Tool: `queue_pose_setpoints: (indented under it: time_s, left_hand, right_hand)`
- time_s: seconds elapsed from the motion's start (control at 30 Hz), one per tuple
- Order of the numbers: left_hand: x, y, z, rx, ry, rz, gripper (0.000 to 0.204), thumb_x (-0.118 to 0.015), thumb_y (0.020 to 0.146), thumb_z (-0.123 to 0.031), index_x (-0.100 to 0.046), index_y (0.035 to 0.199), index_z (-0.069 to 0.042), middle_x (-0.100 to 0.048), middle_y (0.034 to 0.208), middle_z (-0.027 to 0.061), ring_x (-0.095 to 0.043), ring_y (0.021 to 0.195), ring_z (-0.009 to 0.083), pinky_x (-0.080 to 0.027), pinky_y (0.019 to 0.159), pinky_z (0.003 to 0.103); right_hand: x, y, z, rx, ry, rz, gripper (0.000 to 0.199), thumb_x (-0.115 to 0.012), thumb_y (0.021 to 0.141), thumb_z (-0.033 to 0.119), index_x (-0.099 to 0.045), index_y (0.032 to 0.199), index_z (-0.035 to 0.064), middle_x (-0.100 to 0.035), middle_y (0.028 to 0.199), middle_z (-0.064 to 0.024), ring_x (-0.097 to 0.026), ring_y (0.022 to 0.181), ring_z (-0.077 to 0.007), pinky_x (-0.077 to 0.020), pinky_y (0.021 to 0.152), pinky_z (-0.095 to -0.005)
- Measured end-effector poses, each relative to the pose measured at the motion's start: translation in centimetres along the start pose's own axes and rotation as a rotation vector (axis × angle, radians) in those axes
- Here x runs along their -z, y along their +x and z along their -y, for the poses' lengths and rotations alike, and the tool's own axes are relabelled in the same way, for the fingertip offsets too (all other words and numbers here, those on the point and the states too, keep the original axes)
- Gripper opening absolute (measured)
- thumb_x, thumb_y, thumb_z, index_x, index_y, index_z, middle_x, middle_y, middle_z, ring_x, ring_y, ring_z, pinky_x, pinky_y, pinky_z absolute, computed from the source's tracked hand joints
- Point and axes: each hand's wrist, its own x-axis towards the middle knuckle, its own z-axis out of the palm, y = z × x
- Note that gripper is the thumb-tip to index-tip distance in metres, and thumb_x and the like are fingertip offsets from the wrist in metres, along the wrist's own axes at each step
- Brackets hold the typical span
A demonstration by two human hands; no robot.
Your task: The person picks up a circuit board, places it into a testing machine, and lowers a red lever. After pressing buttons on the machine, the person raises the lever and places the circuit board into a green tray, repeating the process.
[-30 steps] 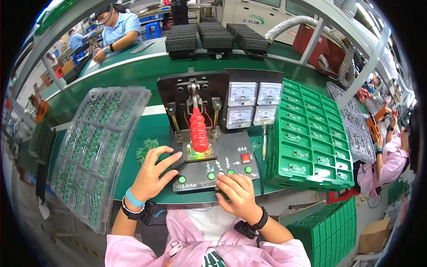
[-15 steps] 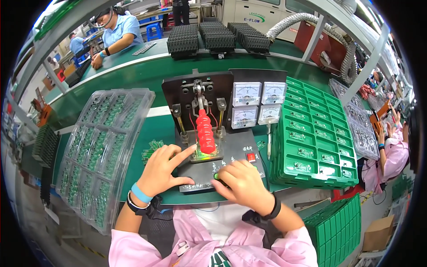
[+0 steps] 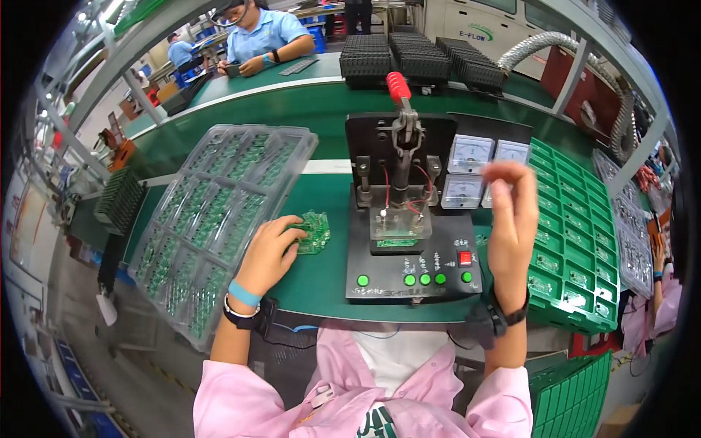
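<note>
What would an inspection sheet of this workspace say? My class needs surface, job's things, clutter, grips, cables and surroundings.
Surface: green bench top.
Job's things: black fixture, red handle up, circuit board below its clear plate; clear tray left and stacked green trays right, both holding boards.
Clutter: loose boards in an untidy pile.
Grips: left grip at the loose boards, grasp unclear; right grip blurred, partly covering the meters in view, nothing visibly held.
Cables: red wires on the fixture; blue cable by the bench's front edge.
Surroundings: co-worker in blue opposite, black racks, silver duct.
</note>
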Motion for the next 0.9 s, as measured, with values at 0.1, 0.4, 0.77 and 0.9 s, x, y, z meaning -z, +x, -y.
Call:
queue_pose_setpoints:
  time_s: [0.1,0.4,0.77,0.9]
  left_hand:
    - [-1.0,-0.2,0.4,0.016,-0.059,0.049,0.025,-0.071,0.076,-0.007,-0.065,0.1,-0.006,-0.059,0.109,0.0095,-0.059,0.1,0.0321,-0.048,0.086,0.04]
    - [-1.2,-0.5,-1.6,0.061,-0.052,0.19,0.02,-0.07,0.077,-0.007,-0.063,0.095,-0.004,-0.06,0.099,0.0104,-0.06,0.094,0.0302,-0.05,0.081,0.041]
    - [-2.9,-0.7,-1.1,-0.15,0.087,0.123,0.021,-0.066,0.074,0.001,-0.062,0.095,-0.001,-0.065,0.083,0.015,-0.064,0.08,0.0333,-0.052,0.073,0.041]
    - [-2.3,0.0,-2.2,0.056,-0.128,0.04,0.022,-0.065,0.074,0.005,-0.064,0.095,-0.001,-0.067,0.09,0.0162,-0.067,0.082,0.033,-0.054,0.07,0.039]
  right_hand:
    - [-0.3,-2.3,-2.5,-0.224,-0.038,0.333,0.017,-0.058,0.09,0.009,-0.063,0.103,-0.0007,-0.06,0.1,-0.0057,-0.057,0.083,-0.0149,-0.0454,0.078,-0.0272]
    - [-3.5,-4.0,-4.8,-0.288,-0.215,0.576,0.026,-0.072,0.078,0.009,-0.06,0.098,-0.0027,-0.059,0.087,-0.0105,-0.057,0.071,-0.0174,-0.0464,0.064,-0.0325]
    - [6.2,-3.8,-1.6,-0.222,-0.275,0.33,0.017,-0.068,0.083,0.005,-0.06,0.097,-0.0005,-0.06,0.075,-0.0031,-0.054,0.064,-0.0085,-0.0436,0.057,-0.0253]
    - [17.0,-0.9,-3.5,-0.255,-0.365,-0.025,0.014,-0.064,0.087,0.004,-0.063,0.101,-0.0011,-0.061,0.079,-0.0001,-0.052,0.068,-0.0051,-0.0426,0.06,-0.022]
